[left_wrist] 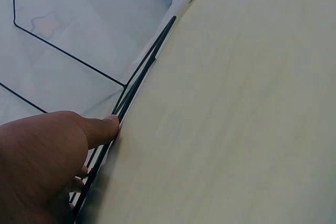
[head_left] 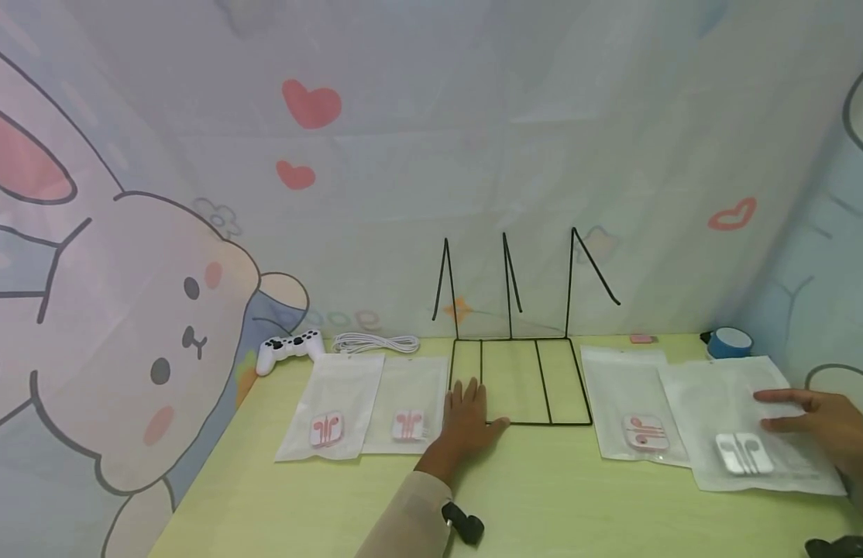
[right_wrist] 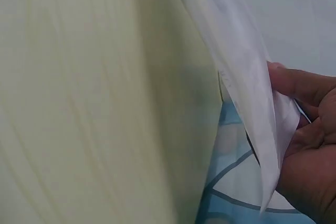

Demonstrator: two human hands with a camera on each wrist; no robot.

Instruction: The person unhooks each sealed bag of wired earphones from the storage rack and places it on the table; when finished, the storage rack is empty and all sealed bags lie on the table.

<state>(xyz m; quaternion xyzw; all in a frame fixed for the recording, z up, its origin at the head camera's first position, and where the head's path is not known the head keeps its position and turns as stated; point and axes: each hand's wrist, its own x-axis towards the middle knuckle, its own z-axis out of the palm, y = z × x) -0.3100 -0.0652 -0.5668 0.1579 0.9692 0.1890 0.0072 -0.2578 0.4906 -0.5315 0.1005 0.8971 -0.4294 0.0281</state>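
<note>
A black wire rack with three upright prongs stands at the middle of the table's back. My left hand rests on its front left corner, fingers spread, the thumb lying along the front bar. On the right, my right hand holds the side of a white pouch with white earphones in it. In the right wrist view the thumb lies on the pouch, which bends up off the table edge; the other fingers are partly hidden behind it.
Left of the rack lie two more pouches with pink earphones, and another pouch lies right of it. At the back are a white game controller, a coiled white cable, a pink eraser-like piece and a blue roll.
</note>
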